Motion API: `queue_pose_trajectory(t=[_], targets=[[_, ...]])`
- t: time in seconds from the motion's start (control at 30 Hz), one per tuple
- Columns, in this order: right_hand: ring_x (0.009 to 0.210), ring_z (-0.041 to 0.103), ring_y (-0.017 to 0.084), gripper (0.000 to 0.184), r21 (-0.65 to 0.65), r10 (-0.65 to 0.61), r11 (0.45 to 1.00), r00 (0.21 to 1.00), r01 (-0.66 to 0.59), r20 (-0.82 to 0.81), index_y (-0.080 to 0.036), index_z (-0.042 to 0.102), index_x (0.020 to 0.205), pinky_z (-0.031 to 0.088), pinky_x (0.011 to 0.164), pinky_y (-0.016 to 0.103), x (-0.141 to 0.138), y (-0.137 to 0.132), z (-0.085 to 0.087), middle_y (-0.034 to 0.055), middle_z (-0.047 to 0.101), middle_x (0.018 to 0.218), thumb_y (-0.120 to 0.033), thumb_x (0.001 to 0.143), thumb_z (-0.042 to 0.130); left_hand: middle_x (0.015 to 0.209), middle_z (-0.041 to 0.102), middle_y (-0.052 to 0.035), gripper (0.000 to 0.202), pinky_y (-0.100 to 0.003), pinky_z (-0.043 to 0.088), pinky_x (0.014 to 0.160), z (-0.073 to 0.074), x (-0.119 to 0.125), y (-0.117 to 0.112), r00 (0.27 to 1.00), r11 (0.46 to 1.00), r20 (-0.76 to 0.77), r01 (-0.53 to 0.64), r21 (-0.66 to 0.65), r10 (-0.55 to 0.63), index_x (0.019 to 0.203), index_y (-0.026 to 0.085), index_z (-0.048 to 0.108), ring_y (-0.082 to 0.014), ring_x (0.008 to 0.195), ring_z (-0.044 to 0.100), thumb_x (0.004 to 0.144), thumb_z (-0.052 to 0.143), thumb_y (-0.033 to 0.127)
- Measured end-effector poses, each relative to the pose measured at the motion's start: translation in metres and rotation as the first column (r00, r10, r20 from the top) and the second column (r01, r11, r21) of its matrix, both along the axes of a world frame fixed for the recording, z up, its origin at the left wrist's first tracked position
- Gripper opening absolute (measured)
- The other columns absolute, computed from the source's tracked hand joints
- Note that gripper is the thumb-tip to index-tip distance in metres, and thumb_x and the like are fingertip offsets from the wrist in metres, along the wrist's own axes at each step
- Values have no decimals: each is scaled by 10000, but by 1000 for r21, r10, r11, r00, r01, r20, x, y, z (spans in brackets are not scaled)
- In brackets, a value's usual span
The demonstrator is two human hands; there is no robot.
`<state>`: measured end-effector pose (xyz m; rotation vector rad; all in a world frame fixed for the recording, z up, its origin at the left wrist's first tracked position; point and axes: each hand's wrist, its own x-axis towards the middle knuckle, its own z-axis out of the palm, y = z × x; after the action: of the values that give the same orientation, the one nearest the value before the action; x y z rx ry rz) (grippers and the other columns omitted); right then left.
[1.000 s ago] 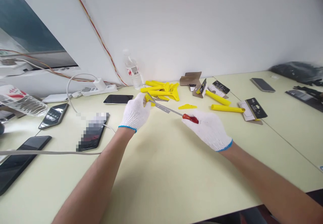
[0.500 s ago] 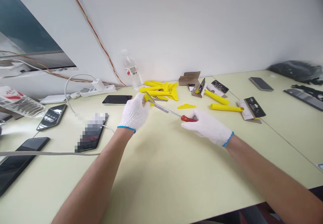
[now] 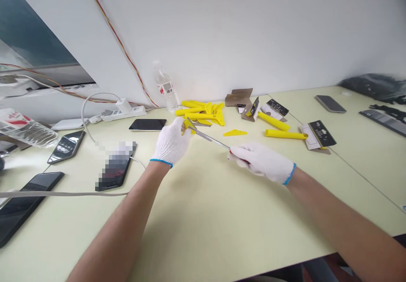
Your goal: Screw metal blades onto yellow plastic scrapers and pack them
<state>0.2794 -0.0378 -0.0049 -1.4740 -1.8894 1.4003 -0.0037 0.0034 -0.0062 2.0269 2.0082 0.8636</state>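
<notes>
My left hand (image 3: 173, 141), in a white knitted glove with a blue cuff, is closed around a yellow scraper (image 3: 187, 124). A flat metal blade (image 3: 204, 136) sticks out from its head. My right hand (image 3: 261, 160), gloved the same way, grips a screwdriver (image 3: 221, 144) by its red handle, mostly covered by the fingers. The shaft points left, with its tip at the scraper head; exact contact is too small to make out. Behind the left hand lies a pile of yellow scrapers (image 3: 203, 116). A loose yellow blade cover (image 3: 235, 133) rests between the hands, farther back.
Yellow scrapers with card packaging (image 3: 317, 136) lie at the right, near an opened brown card (image 3: 238, 97). A water bottle (image 3: 165, 88) stands by the wall. Several phones, one a black phone (image 3: 116, 172), a power strip (image 3: 127, 111) and a cable (image 3: 63, 194) occupy the left.
My right hand has turned and closed further over the screwdriver's red handle, hiding most of it. The left hand, with the scraper, has shifted slightly right.
</notes>
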Motion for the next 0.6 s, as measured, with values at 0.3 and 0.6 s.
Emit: queue_pose_trajectory(t=[0.3, 0.6], targets=[[734, 605, 173, 237, 527, -259, 841, 946, 122, 195, -195, 666, 858, 416, 662, 291, -10, -6, -10, 31, 688, 827, -424, 917, 689, 970, 760, -106, 135, -400, 515, 799, 4, -1, 1, 1000, 1000, 19, -24, -19, 24, 1030, 217, 635, -290, 893, 728, 957, 572, 311], [655, 569, 169, 444, 376, -135, 924, 977, 64, 167, -191, 716, 877, 404, 611, 299, -3, 0, -8, 57, 672, 784, -511, 1057, 466, 985, 769, -95, 82, -392, 540, 815, 1, 0, 0, 1000, 1000, -8, -17, -9, 17, 992, 257, 620, -299, 956, 740, 941, 581, 308]])
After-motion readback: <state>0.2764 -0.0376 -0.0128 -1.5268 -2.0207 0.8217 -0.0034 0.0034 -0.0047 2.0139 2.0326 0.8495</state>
